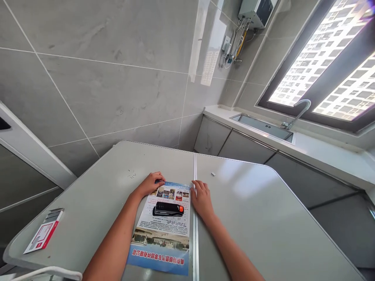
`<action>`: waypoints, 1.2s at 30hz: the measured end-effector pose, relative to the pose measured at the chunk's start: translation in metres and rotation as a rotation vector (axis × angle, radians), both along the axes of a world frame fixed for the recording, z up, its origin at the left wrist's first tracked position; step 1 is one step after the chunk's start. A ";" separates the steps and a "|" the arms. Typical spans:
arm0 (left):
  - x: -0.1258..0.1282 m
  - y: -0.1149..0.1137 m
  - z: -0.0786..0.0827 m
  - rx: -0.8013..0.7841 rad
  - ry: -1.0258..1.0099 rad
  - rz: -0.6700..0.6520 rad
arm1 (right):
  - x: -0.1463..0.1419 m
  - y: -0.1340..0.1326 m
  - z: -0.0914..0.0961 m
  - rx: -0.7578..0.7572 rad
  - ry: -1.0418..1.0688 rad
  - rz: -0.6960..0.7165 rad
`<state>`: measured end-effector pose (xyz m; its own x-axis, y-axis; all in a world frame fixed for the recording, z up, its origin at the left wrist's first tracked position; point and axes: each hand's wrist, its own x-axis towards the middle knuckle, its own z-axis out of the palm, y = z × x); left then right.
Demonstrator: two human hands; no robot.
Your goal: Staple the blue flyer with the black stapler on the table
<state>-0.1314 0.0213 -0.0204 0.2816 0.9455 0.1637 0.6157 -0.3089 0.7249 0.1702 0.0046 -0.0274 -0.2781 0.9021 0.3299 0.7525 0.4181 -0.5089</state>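
Note:
A printed flyer with small photos and a blue band lies on the table, its large lettering upside down to me. Across its upper half rests a black stapler with an orange-red patch at its right end. My left hand is at the flyer's far left corner, fingers curled together and closed on it. At the far right corner, my right hand lies palm down with its fingers stretched out, by the flyer's edge and partly on the table. Neither hand touches the stapler.
The light table has a metal seam down its middle. A red and white packet lies at the left, above a white cable-like thing. A small white piece sits far right of the seam. Behind are a tiled wall and sink.

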 end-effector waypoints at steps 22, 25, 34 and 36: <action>-0.003 -0.003 0.004 0.020 -0.146 0.015 | -0.054 0.005 0.022 0.065 -0.245 0.256; -0.003 -0.002 0.002 0.014 -0.133 0.004 | -0.029 0.008 0.017 0.053 -0.185 0.058; -0.005 -0.001 0.001 0.013 -0.130 0.006 | -0.024 0.006 0.007 0.045 -0.233 0.129; -0.005 -0.002 0.002 0.015 -0.126 0.007 | -0.034 0.006 0.008 0.056 -0.232 0.169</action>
<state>-0.1363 0.0193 -0.0181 0.2509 0.9447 0.2111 0.5224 -0.3157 0.7921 0.1365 0.0105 -0.0190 -0.4964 0.8187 0.2885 0.7633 0.5700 -0.3041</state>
